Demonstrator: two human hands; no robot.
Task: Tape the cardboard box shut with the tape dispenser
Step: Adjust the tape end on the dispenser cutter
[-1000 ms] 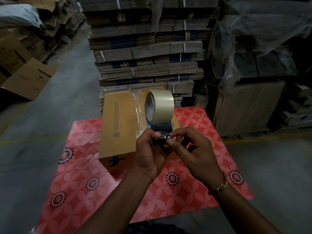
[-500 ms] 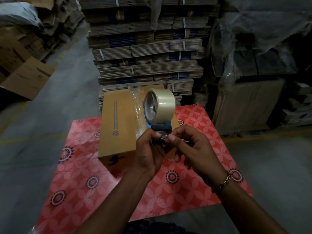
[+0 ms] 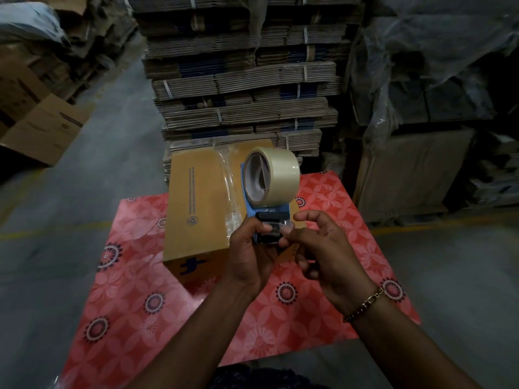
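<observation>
A closed brown cardboard box [image 3: 196, 203] lies on a red patterned mat [image 3: 157, 299], with a strip of clear tape [image 3: 229, 189] running along its top seam. Above the box's near right part I hold a blue tape dispenser [image 3: 268, 217] with a roll of clear tape [image 3: 273, 176] pointing away from me. My left hand [image 3: 248, 256] grips the dispenser's handle from the left. My right hand [image 3: 323, 254] touches the dispenser's black front end, thumb and forefinger pinching at the loose tape end there.
Tall stacks of flattened, strapped cartons [image 3: 241, 80] stand right behind the mat. Plastic-wrapped pallets [image 3: 427, 94] fill the right side. Open cardboard boxes [image 3: 42, 130] lie on the grey concrete floor [image 3: 84, 192] at the left.
The dispenser and both hands have stayed almost in place above the box. The right hand's fingers have shifted at the dispenser's front end, with the forefinger now lifted.
</observation>
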